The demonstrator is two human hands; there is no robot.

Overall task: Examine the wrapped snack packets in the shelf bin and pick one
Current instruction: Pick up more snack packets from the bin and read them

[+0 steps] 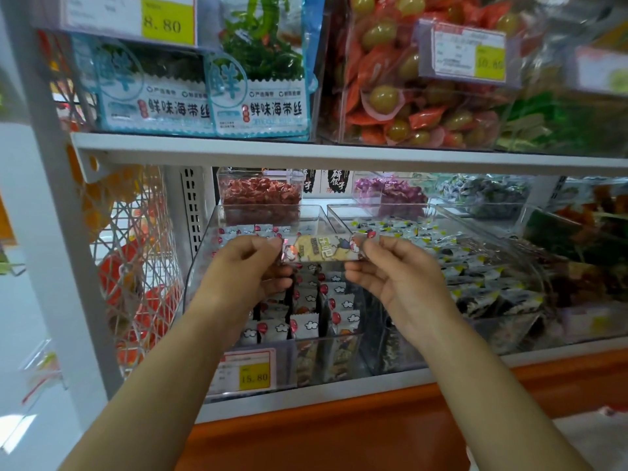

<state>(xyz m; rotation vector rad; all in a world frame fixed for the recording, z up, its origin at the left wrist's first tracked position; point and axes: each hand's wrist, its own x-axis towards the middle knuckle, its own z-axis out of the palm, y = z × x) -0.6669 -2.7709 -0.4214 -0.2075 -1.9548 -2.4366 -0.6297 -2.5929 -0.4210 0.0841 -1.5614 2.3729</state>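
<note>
Above the clear shelf bin [200, 266] of white packets [307, 326], the left hand [249, 266] pinches the left end of one wrapped snack packet [326, 249]. It lies level, long axis left to right, printed face toward the camera. The right hand [394, 270] pinches its right end.

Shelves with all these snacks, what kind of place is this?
Most likely a shop's snack aisle. Clear plastic bins on a white metal shelf hold wrapped snacks, and a yellow price tag reads 15.80. The left hand and right hand pinch one long wrapped snack packet.
</note>
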